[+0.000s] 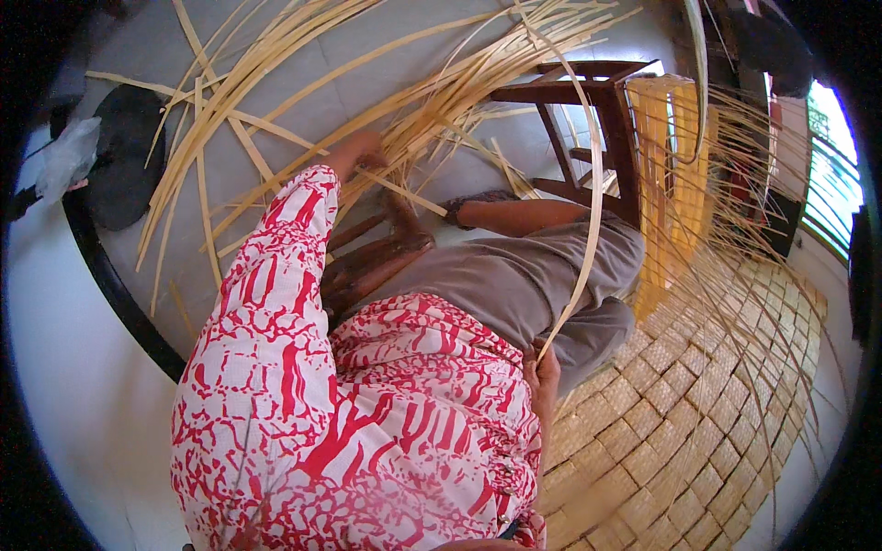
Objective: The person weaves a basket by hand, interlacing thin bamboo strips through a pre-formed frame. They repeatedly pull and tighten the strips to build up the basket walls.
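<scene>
My left hand point(358, 150) reaches forward over a loose bundle of long, pale plant strips point(427, 119). Its fingers look curled among the strips, though partly hidden and small in view; a short flat strip point(413, 196) slants away from them. Close to my right side, my right hand point(544, 369) pinches the lower end of a single long strip point(593, 211), which bows upward in a wide arc. Beside that hand lies a broad woven mat point(680, 404) in a checked pattern, with loose thin ends along its far and right edges.
A dark wooden stool frame point(620, 138) stands ahead to the right, beside a yellow slatted panel point(671, 184). Dark wood point(363, 271) lies by my grey-trousered legs point(496, 275). At left are a black round object point(129, 156) and a clear plastic bag point(69, 161).
</scene>
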`<state>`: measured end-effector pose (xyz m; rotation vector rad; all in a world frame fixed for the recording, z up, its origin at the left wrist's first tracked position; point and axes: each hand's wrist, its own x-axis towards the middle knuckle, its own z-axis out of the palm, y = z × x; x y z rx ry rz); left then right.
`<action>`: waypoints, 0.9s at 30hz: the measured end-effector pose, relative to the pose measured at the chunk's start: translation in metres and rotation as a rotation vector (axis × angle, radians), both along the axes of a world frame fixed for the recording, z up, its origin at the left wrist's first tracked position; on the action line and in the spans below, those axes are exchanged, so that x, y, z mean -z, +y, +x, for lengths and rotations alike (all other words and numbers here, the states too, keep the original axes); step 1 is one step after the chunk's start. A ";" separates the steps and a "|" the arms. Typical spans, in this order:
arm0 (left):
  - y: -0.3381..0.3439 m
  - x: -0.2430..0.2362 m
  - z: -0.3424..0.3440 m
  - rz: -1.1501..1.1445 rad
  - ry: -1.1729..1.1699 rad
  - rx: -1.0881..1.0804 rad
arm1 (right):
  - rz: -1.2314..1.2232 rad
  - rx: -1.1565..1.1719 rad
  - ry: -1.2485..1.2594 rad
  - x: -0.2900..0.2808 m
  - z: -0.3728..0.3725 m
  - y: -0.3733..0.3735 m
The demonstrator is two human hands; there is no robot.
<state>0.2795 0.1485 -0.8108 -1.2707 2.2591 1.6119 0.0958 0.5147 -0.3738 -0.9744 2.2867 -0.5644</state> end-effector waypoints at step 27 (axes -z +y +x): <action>0.010 -0.093 0.101 0.533 0.665 -0.608 | -0.126 -0.124 0.186 0.039 -0.024 0.005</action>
